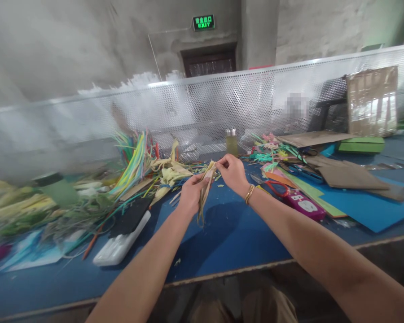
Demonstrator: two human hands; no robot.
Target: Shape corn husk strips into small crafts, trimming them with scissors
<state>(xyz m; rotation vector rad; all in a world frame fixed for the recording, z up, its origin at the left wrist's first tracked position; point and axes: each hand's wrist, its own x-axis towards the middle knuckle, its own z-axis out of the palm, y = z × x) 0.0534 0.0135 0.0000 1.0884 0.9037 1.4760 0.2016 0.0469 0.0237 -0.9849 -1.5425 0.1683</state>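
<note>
My left hand [192,192] is closed around a bundle of pale, dried husk strips [205,190], whose ends hang down over the blue table. At the top of the same bundle, the fingers of my right hand [231,170] pinch the tip. A gold chain bracelet circles my right wrist. To the left of the bundle, more dried yellowish husk pieces [171,172] lie in a loose heap. Red-handled scissors [278,188] rest to the right of my right hand, beside a purple box [305,204] with white markings.
Colourful thin stems [134,163] stand at the back left. A white device with a black phone-like slab [129,217] lies near my left forearm. Blue card sheets [366,211] and brown cardboard [346,172] cover the right. A perforated metal screen [222,107] borders the back.
</note>
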